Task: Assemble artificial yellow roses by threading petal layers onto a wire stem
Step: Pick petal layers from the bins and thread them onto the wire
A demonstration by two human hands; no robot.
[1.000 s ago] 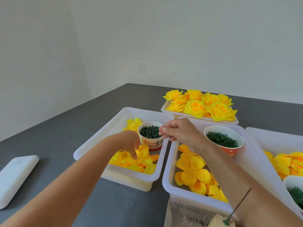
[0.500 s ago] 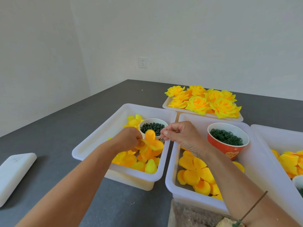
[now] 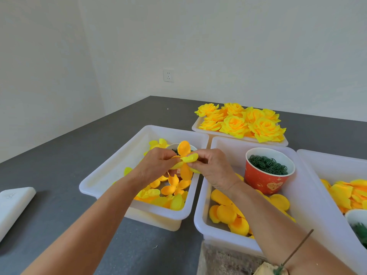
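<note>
Over the left tub [image 3: 111, 175], at about 11 o'clock from the wire stem [image 3: 296, 250], both hands pinch one yellow petal layer [image 3: 185, 158]: the left hand [image 3: 156, 165] holds its left side, the right hand [image 3: 212, 165] its right. Whether the right fingers also hold a green ring I cannot tell. My judgement: a layer is being readied, not yet threaded. Next it must travel to the stem at 5 o'clock, its centre hole lined up over the wire tip. Finished roses [image 3: 240, 122] sit at 1 o'clock, a red cup [image 3: 266, 181] of green rings at 3 o'clock. Everything rests on a dark grey table [image 3: 59, 155] against plain white walls, one with a socket [image 3: 168, 75].
</note>
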